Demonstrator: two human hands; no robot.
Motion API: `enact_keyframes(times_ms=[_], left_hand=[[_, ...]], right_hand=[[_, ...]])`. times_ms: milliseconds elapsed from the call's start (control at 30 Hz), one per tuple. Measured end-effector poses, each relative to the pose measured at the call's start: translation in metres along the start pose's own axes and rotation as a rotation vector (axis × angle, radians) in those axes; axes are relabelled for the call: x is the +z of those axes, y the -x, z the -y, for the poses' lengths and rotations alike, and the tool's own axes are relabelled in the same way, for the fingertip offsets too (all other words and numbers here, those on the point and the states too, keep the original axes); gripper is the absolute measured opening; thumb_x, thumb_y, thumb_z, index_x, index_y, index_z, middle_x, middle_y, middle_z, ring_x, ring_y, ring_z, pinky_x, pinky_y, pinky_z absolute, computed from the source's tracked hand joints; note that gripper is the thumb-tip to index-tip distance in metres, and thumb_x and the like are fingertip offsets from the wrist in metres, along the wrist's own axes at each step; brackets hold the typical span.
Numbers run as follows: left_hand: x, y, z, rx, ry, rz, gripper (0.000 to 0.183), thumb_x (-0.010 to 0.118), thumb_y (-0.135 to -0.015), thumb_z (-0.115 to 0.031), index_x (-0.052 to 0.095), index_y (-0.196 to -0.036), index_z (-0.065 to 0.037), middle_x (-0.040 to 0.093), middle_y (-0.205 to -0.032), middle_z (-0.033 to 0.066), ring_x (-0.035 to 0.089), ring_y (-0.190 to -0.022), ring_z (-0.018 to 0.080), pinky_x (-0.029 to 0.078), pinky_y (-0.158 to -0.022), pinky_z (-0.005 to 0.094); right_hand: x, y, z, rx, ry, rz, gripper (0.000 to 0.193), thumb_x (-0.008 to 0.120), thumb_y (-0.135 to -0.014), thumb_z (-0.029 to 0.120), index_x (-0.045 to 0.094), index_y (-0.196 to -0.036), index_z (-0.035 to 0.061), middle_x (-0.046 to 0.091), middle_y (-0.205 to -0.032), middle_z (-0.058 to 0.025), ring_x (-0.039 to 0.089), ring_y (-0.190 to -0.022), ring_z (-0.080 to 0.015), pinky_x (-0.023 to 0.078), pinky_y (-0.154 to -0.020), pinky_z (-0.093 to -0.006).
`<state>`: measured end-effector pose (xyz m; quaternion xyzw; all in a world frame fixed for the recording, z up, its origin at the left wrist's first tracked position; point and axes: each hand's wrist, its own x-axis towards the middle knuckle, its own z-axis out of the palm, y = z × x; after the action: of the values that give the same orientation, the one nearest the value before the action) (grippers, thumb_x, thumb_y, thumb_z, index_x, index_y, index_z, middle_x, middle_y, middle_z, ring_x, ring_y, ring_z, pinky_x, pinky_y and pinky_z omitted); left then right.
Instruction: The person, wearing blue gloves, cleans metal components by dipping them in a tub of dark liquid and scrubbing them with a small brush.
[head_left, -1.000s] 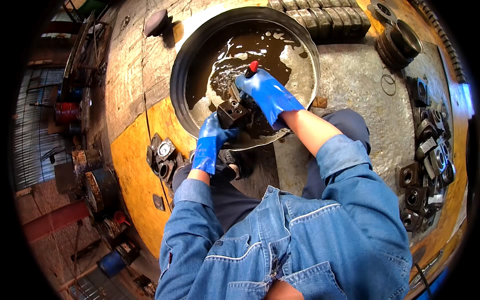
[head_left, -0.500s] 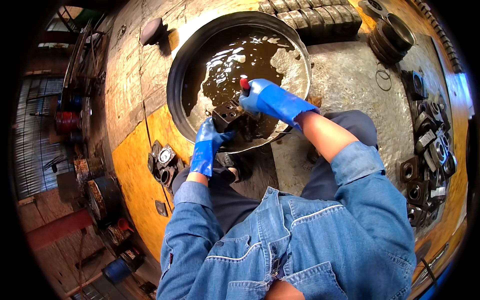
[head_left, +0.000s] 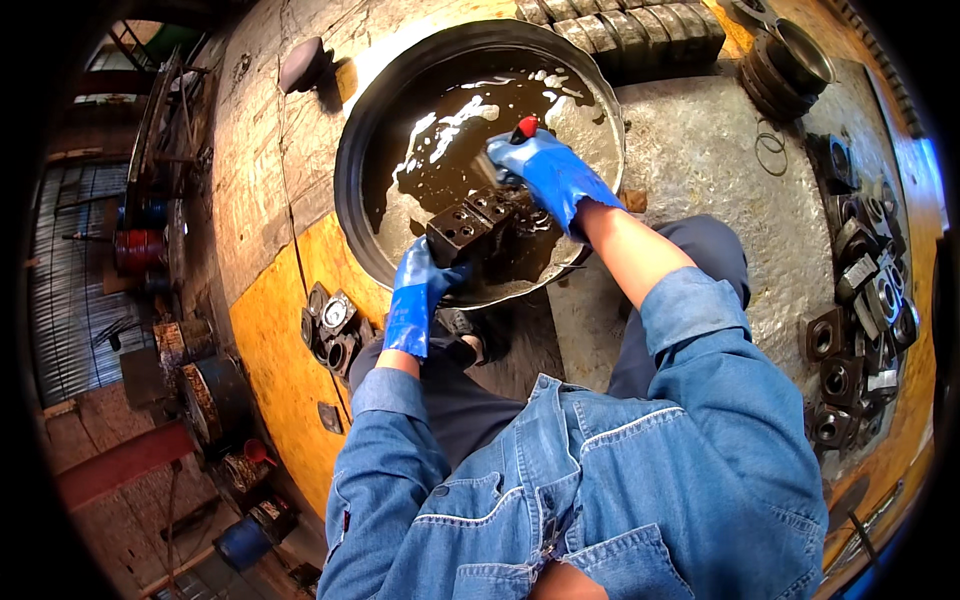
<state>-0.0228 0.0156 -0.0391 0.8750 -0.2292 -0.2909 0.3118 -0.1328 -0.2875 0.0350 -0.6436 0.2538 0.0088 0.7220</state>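
My left hand (head_left: 418, 290), in a blue rubber glove, grips the near left end of a dark metal block (head_left: 462, 228) with round holes in its top. The block rests tilted in a large round metal basin (head_left: 350, 150) of murky brown liquid. My right hand (head_left: 548, 170), gloved the same way, is closed round a red-handled brush (head_left: 526, 127). It is above the liquid, just beyond the block, and the brush's head is blurred by motion. The block's lower part is hidden by the liquid and my left glove.
Dark flanged metal parts (head_left: 338, 312) lie left of the basin, and a larger heap of them (head_left: 880, 290) is at the right. Ribbed metal blocks (head_left: 640, 35) stand in a row behind. Stacked metal rings (head_left: 785, 75) are at back right, a rounded dark object (head_left: 302, 65) at back left.
My right hand with the brush has moved away from the block, farther out and slightly right, uncovering more of its holed top. My left hand stays on the block.
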Motion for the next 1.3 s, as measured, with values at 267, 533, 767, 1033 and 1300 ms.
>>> enact_keyframes(times_ms=[267, 533, 767, 1033, 1300], left_hand=[[-0.006, 0.007, -0.035, -0.049, -0.114, 0.014, 0.064, 0.096, -0.071, -0.026, 0.071, -0.124, 0.001, 0.078, -0.117, 0.0169, 0.075, -0.109, 0.0292, 0.058, -0.096, 0.0398], [-0.006, 0.015, -0.069, -0.072, -0.05, 0.039, 0.062, 0.095, -0.073, -0.019, 0.07, -0.126, 0.0, 0.079, -0.117, 0.0152, 0.075, -0.107, 0.0259, 0.059, -0.097, 0.0384], [-0.014, 0.019, -0.044, -0.06, -0.065, 0.03, 0.069, 0.095, -0.073, -0.019, 0.066, -0.132, 0.001, 0.077, -0.122, 0.0158, 0.074, -0.112, 0.027, 0.059, -0.099, 0.0391], [-0.004, 0.0, -0.024, 0.01, -0.1, -0.034, 0.072, 0.096, -0.072, -0.025, 0.066, -0.132, 0.001, 0.077, -0.122, 0.0169, 0.074, -0.113, 0.028, 0.058, -0.1, 0.0392], [-0.01, 0.008, -0.015, -0.004, -0.125, 0.011, 0.069, 0.094, -0.075, -0.009, 0.062, -0.135, 0.0, 0.076, -0.123, 0.0117, 0.071, -0.114, 0.0211, 0.058, -0.101, 0.0349]], right_hand=[[0.027, 0.016, 0.02, -0.026, 0.23, -0.003, 0.05, 0.066, -0.091, 0.039, 0.073, -0.114, -0.0047, 0.075, -0.106, -0.0276, 0.073, -0.104, -0.0382, 0.054, -0.095, -0.0424], [0.036, 0.008, 0.01, 0.115, 0.401, 0.068, 0.036, 0.073, -0.084, 0.028, 0.074, -0.106, -0.0009, 0.075, -0.099, -0.0232, 0.075, -0.094, -0.0343, 0.057, -0.088, -0.0411], [-0.001, 0.028, 0.027, 0.171, 0.404, 0.152, 0.025, 0.068, -0.084, 0.028, 0.076, -0.092, 0.0055, 0.076, -0.084, -0.0135, 0.072, -0.077, -0.0198, 0.055, -0.071, -0.0351], [-0.022, -0.022, -0.054, 0.192, 0.73, -0.14, 0.032, 0.068, -0.093, 0.028, 0.076, -0.116, 0.0071, 0.079, -0.108, -0.0185, 0.077, -0.1, -0.0357, 0.059, -0.09, -0.0414], [-0.007, 0.046, 0.018, -0.01, 0.186, 0.049, 0.043, 0.065, -0.091, 0.046, 0.073, -0.092, 0.0033, 0.07, -0.081, -0.0126, 0.065, -0.075, -0.0202, 0.051, -0.071, -0.037]])
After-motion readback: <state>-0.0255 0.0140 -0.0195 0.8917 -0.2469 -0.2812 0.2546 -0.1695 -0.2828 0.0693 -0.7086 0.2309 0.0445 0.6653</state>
